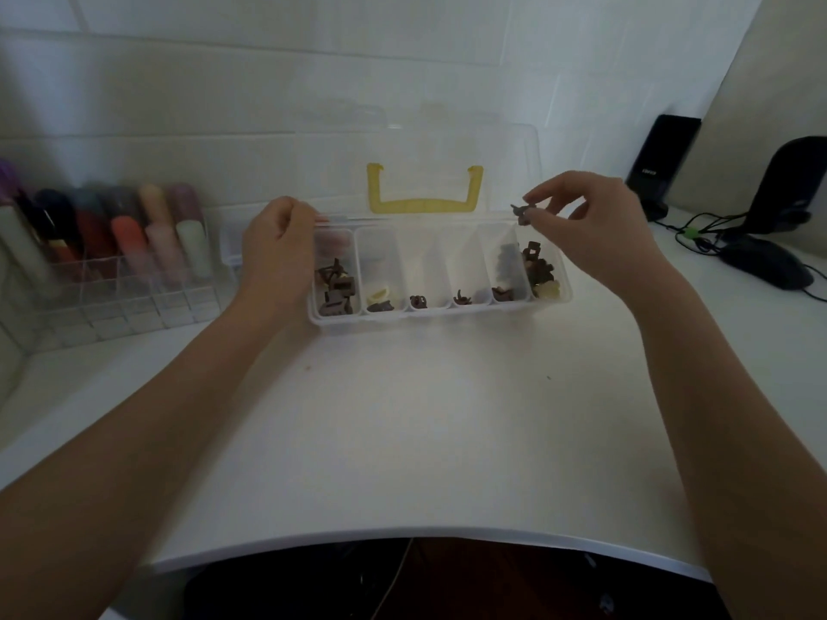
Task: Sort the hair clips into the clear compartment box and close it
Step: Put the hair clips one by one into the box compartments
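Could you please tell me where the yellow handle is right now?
The yellow handle sits on the raised lid of the clear box, centre of the head view, between both hands.

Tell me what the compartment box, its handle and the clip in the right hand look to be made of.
Compartment box: clear, slightly frosted plastic; the clips show through its walls. Handle: opaque yellow plastic, matte, apparently moulded. Clip pinched by the right hand: dark brown, likely hard plastic, though too small and blurred to be sure.
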Tool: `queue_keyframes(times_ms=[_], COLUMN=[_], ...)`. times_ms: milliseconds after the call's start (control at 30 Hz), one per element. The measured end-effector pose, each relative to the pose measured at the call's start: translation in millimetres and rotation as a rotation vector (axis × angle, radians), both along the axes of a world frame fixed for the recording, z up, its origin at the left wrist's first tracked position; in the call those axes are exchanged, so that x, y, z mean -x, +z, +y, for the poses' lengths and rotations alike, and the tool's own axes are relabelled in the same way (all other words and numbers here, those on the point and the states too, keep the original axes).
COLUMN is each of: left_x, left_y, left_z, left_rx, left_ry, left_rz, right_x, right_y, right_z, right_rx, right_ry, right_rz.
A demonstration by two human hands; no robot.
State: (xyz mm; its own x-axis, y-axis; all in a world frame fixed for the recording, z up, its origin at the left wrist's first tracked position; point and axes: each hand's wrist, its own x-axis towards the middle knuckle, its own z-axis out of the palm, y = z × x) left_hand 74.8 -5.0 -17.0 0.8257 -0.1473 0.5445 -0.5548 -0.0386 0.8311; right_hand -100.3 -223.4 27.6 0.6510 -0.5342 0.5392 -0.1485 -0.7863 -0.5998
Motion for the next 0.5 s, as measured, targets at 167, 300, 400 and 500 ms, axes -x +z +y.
queue_keyframes(times_ms=[167,300,400,500], left_x=[2.5,1.5,1.8,2.0], left_y=[0.4,-0.2,-0.8,-1.1], left_z=[0.4,0.4,1.0,1.8], left_rx=[-0.022,-0.034,-0.053,-0.057], left_ry=[0.018,0.019,0.018,0.023], left_rz=[-0.010,0.010,0.015,0.009], right_x=[6.3,7.1,4.9,4.0], right_y=[3.1,-1.7,-2.5,-0.1], right_z=[-5.3,-3.5,-4.1,-6.2], right_rx=[0.005,0.000,0.009,-0.012], right_ry=[0.000,0.083,0.061,-0.033], right_rz=[0.040,0.132,0.061,-0.003])
